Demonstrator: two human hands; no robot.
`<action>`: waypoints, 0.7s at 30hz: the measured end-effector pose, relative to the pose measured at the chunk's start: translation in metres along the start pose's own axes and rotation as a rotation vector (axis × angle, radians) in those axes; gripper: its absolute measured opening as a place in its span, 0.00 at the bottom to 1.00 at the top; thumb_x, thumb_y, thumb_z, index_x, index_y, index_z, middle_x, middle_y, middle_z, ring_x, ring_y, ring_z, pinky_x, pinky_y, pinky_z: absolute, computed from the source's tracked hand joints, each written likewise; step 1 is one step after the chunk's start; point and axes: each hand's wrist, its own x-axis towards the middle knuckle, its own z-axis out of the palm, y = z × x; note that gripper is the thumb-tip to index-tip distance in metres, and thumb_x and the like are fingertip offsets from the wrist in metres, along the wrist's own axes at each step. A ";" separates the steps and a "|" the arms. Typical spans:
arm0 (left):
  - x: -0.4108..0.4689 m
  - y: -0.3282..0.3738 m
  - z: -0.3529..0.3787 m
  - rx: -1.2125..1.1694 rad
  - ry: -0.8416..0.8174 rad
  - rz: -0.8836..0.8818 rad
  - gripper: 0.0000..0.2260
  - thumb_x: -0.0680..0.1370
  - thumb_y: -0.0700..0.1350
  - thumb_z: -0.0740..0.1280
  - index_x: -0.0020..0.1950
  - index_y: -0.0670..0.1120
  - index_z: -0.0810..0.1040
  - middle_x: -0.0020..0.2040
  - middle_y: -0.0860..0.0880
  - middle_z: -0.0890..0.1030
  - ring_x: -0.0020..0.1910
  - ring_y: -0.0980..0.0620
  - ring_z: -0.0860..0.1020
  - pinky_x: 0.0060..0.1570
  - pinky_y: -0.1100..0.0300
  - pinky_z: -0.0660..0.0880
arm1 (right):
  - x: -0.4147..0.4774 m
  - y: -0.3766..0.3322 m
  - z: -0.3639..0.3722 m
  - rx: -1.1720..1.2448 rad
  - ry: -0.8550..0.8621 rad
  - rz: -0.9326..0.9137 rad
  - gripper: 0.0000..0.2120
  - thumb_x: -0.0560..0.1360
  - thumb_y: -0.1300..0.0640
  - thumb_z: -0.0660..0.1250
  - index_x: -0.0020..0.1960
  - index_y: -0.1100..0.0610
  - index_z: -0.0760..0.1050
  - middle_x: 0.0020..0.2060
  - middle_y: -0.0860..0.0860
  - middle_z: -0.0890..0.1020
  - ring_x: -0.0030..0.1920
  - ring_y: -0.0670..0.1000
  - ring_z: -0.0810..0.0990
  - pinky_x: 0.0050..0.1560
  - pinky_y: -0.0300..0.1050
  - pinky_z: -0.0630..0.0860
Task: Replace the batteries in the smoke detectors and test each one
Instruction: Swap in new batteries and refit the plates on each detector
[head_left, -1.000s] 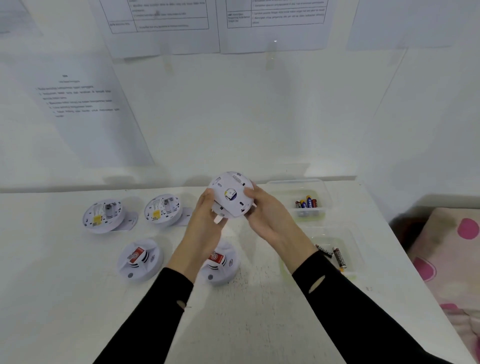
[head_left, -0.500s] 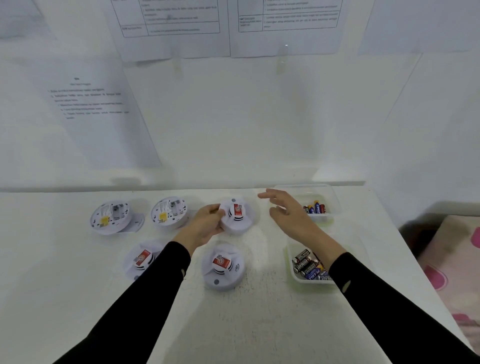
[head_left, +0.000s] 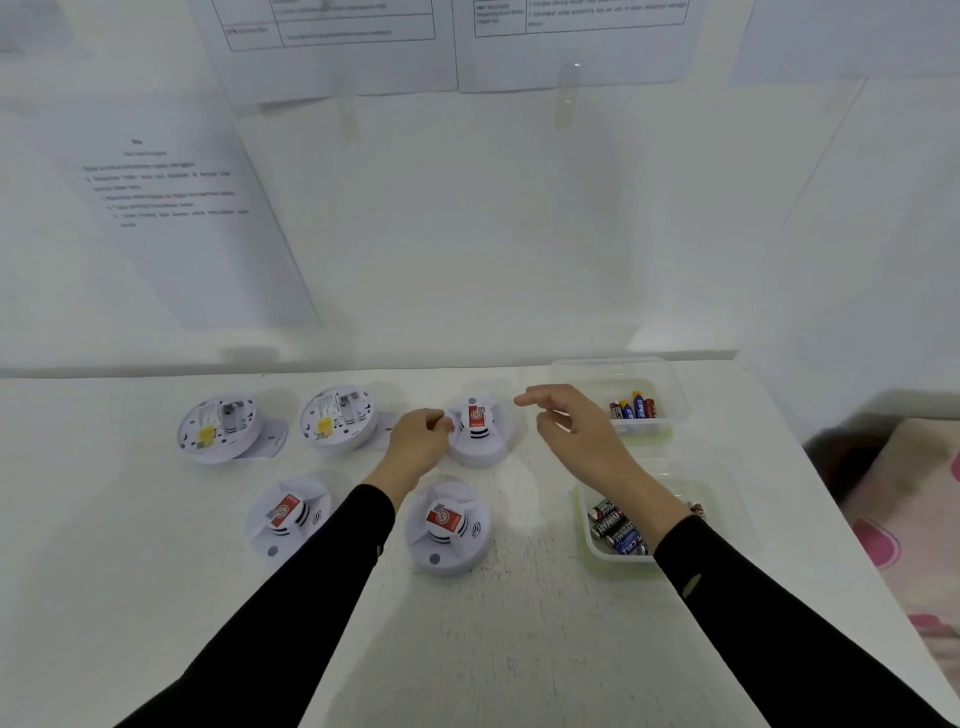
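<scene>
Detector (head_left: 480, 435) in left hand (head_left: 415, 442), right hand (head_left: 577, 432) hovering

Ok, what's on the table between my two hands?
In the head view, one face-up smoke detector with a red label: the left hand holds its edge, the right hand hovers apart.

Bright, soft, washed-out; wide-angle edge distortion.

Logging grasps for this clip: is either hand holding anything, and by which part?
The left hand grips the far red-labelled smoke detector at its left rim; the right hand holds nothing.
</scene>
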 end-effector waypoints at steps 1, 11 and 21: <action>-0.001 0.000 -0.005 0.004 0.034 0.033 0.08 0.83 0.44 0.62 0.57 0.47 0.79 0.53 0.48 0.78 0.53 0.48 0.75 0.50 0.59 0.71 | 0.001 -0.001 0.003 -0.001 -0.014 -0.002 0.21 0.77 0.68 0.59 0.50 0.42 0.77 0.57 0.43 0.78 0.59 0.38 0.74 0.62 0.36 0.71; 0.005 -0.039 -0.102 0.249 0.473 0.030 0.35 0.67 0.53 0.80 0.68 0.41 0.73 0.65 0.39 0.74 0.67 0.40 0.69 0.63 0.53 0.60 | 0.056 -0.015 0.093 -0.418 -0.364 -0.081 0.14 0.80 0.62 0.61 0.63 0.54 0.77 0.64 0.48 0.77 0.64 0.46 0.73 0.62 0.34 0.65; 0.000 -0.073 -0.115 0.107 0.215 -0.050 0.50 0.64 0.53 0.83 0.77 0.39 0.60 0.68 0.45 0.72 0.68 0.47 0.71 0.56 0.71 0.66 | 0.092 -0.011 0.154 -0.647 -0.459 -0.030 0.22 0.68 0.46 0.74 0.55 0.54 0.69 0.47 0.51 0.78 0.47 0.54 0.76 0.46 0.45 0.67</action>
